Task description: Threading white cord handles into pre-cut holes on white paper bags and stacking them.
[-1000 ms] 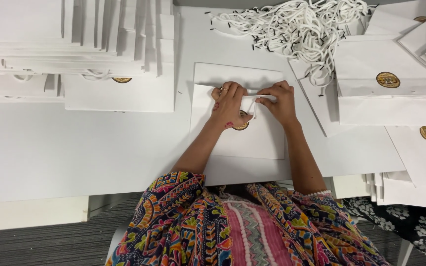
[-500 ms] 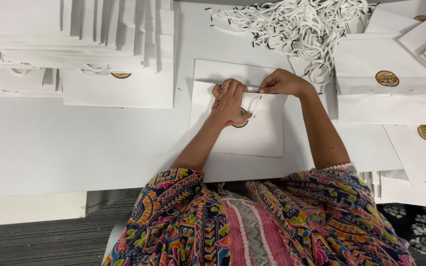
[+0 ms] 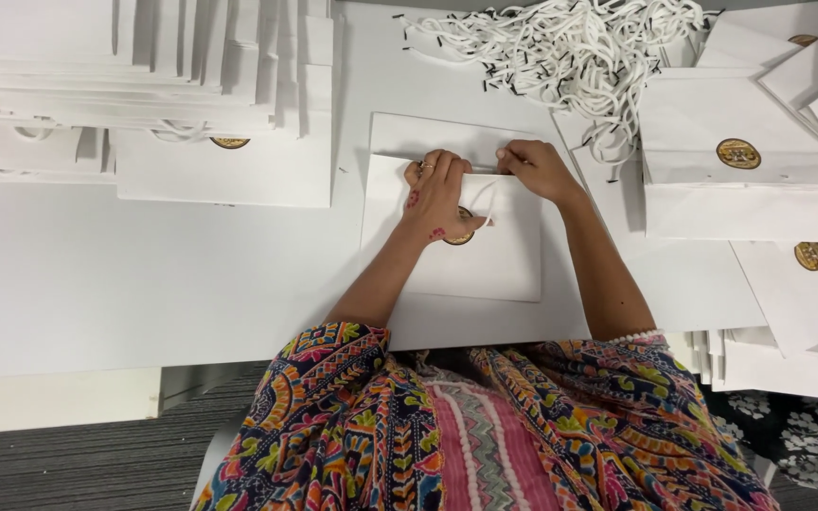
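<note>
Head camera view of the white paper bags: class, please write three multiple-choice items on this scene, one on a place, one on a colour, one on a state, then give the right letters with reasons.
1. Where does the pile of white cord handles lie?
A. beyond the hands, at the far side of the table
B. on the floor
C. in the person's lap

2. What colour is the round seal on the bags at the right?
A. blue
B. gold
C. red

3. How does the white paper bag under the hands lie?
A. standing upright and open
B. crumpled into a ball
C. flat on the table

Answers: 1 A, the cords lie heaped past both hands. 2 B, the seal shows gold. 3 C, the left hand presses it flat while the right hand pinches its top edge.
</note>
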